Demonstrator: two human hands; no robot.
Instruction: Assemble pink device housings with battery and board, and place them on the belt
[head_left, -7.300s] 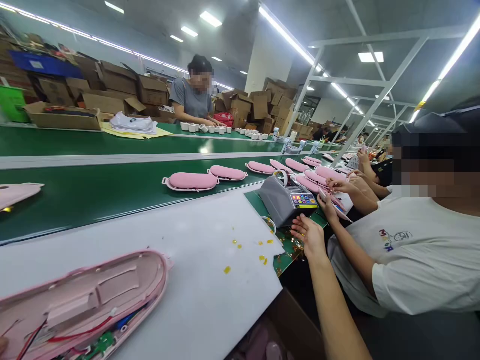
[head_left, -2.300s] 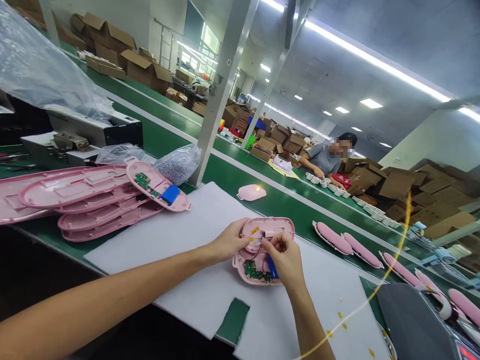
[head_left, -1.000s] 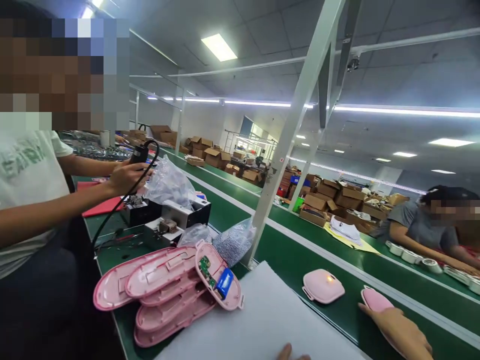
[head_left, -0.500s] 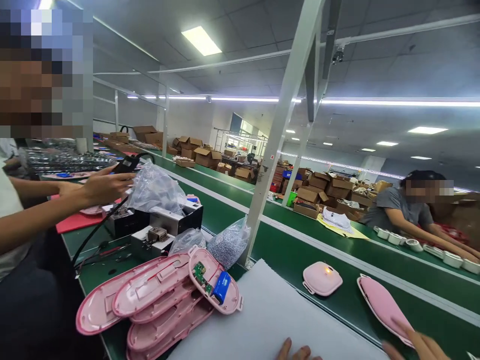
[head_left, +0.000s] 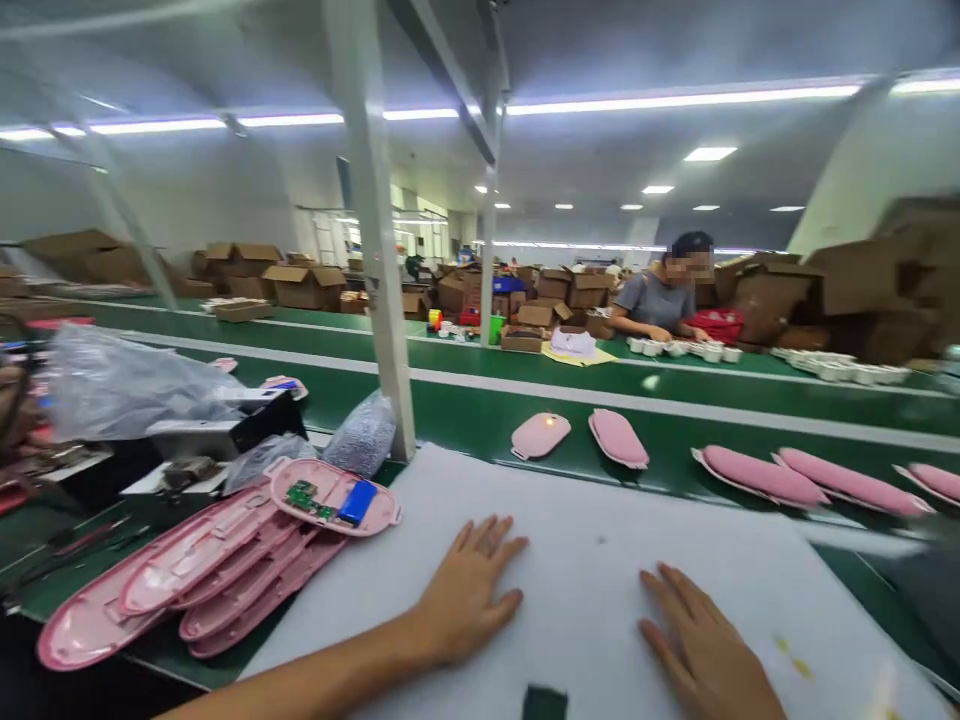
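Note:
My left hand lies flat on the white foam sheet, palm down, fingers spread, holding nothing. My right hand rests flat on the same sheet to the right, also empty. To the left of my left hand lies a pile of pink plastic shells; the top shell shows a green circuit board and a blue battery. Beyond the sheet, on the green conveyor belt, sit a small rounded pink unit and a closed pink oval unit.
More pink oval units lie along the belt to the right. A white post stands at the sheet's far left corner, with a bag of grey parts at its foot. Across the belts a person works among cardboard boxes.
The view has swung right and down. My right hand has left the pink oval unit on the belt and come back; both hands now lie flat on the foam sheet.

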